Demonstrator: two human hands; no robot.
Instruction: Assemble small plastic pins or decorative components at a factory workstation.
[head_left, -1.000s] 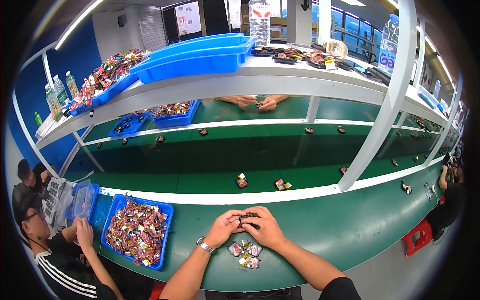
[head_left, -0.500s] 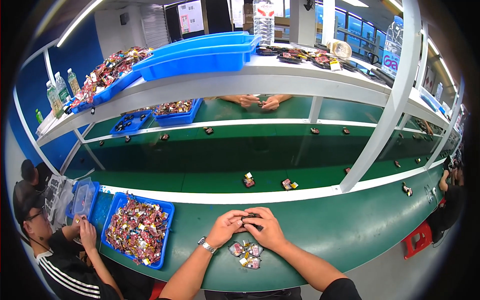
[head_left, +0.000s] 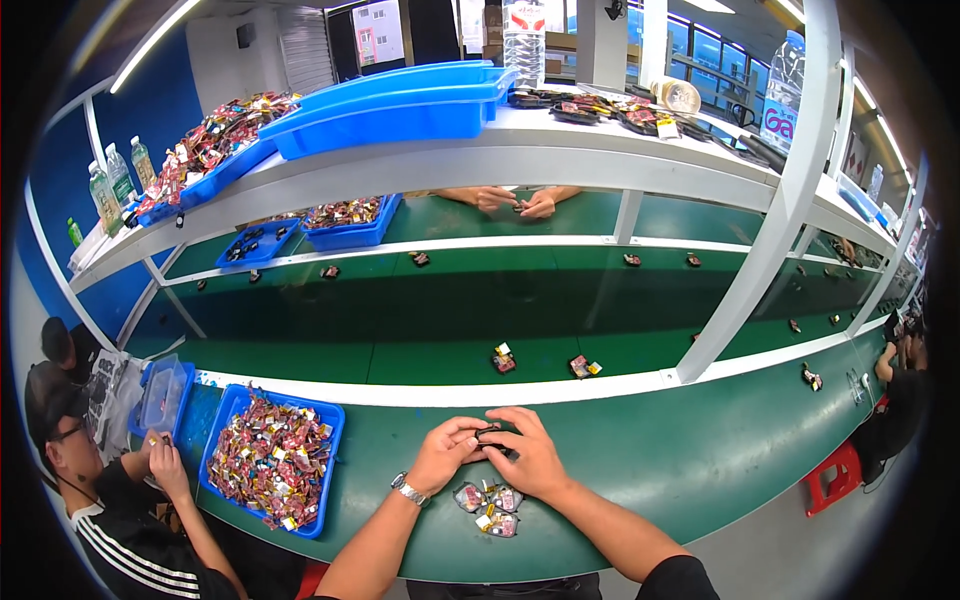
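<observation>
Over the green bench, a small black plastic piece (head_left: 492,434) sits between my two hands, largely covered by fingers. My left hand (head_left: 440,456), with a metal watch on its wrist, pinches its left side. The fingers of my right hand (head_left: 532,458) curl over its far side, with the thumb at its near edge. Just below my hands lies a small cluster of electronic assemblies (head_left: 488,507), dark-edged with red boards and yellow-and-white parts.
To the left stands a blue bin (head_left: 335,455) heaped with small red boards. A seated person (head_left: 110,500) works beyond it. Past the white rail, assemblies (head_left: 503,358) lie on a green belt (head_left: 430,310). A white shelf (head_left: 600,160) with blue trays spans overhead; a slanted post (head_left: 745,250) stands right.
My right fingers have shifted and lifted slightly around the black piece, which stays between both hands. Assemblies on the belt have moved a little to the right.
</observation>
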